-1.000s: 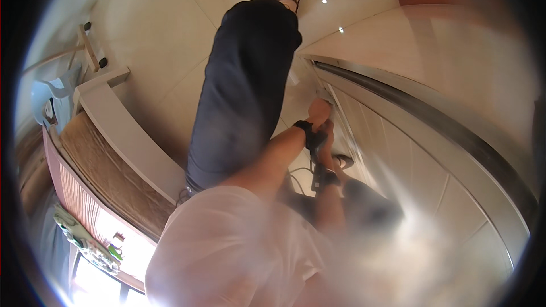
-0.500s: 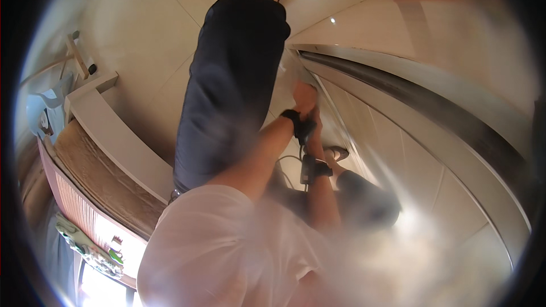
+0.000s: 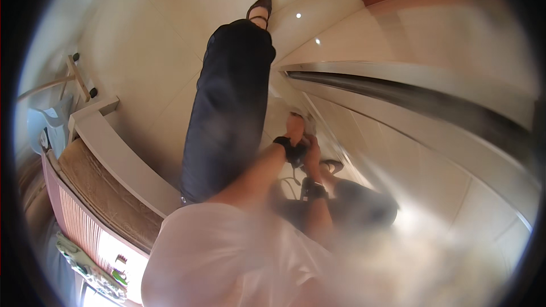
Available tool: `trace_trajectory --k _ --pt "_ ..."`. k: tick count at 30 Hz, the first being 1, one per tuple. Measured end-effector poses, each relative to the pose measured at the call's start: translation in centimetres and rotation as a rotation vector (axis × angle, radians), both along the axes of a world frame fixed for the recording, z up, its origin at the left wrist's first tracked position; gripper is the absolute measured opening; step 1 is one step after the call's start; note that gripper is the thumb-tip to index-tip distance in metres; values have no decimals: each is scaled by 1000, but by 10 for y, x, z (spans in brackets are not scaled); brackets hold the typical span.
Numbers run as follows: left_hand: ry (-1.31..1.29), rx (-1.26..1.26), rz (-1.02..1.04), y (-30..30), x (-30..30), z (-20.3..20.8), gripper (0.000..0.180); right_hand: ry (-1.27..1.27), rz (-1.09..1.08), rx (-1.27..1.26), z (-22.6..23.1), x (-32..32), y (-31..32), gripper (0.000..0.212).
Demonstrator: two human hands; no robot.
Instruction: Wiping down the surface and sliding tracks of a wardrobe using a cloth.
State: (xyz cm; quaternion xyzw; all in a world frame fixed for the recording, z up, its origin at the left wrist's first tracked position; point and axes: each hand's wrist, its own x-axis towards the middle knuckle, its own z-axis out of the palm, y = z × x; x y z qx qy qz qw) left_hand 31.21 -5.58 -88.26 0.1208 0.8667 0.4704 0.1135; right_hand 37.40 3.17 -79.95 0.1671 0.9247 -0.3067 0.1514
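Low down beside the base of the pale wall, my two hands are close together. My left hand is forward, with its fingers curled downward and a black band on the wrist. Right behind it, almost touching, is my right hand, also curled and wearing a black wrist device. Next to the fingers shows a blurry greyish, partly see-through thing, perhaps thin plastic or cloth; its kind is unclear. The fingertips are mostly hidden.
My dark-trousered leg stretches forward to a brown shoe. A dark metal-like strip runs along the right side. At left are a white bed-like frame with a brown quilted pad and a light-blue chair.
The whole view has shifted, so floor, leg and wall sit lower in the picture. My hands stay together by the wall, and the greyish thing beside them shows more clearly.
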Motion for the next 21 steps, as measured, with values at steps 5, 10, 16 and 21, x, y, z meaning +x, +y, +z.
trace_trajectory --k 5,10,16,21 --pt "-531 246 1043 -85 -90 12 31 147 -181 -245 117 -80 -154 34" --pt "-12 462 996 -32 -89 213 34 418 -89 6 212 -72 -97 29" --pt "-27 951 290 -111 -77 434 34 747 56 125 359 -68 -99 36" --pt "861 871 105 -109 -105 523 43 1371 -200 237 442 -69 -91 32"
